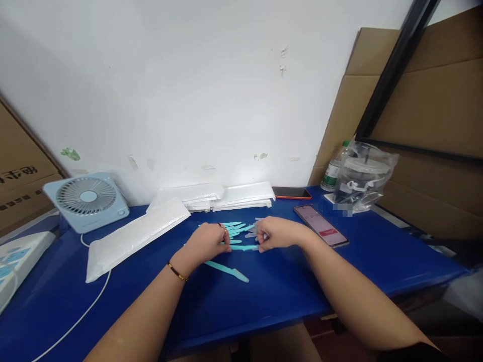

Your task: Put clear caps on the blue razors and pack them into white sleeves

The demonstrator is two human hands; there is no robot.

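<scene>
Just above the blue tabletop, a turquoise eyebrow razor (243, 247) stretches between my hands. My left hand (206, 244) is closed in a pinch around its handle. At the other end my right hand (273, 234) pinches what looks like a clear blade cap, mostly hidden by the fingers. Beyond the hands lies a loose pile of turquoise razors (234, 229). Several translucent caps (250, 231) are scattered beside the pile, close to my right fingers. One more turquoise razor (228, 269) lies apart, nearer to me and below my left hand.
White padded mailers (138, 239) lie left and along the wall. A light-blue fan (88, 198) stands at left, its cable running forward. Right of my hands are a lit phone (320, 224), a dark phone (292, 193), a bottle (332, 171) and a bagged cup (362, 178).
</scene>
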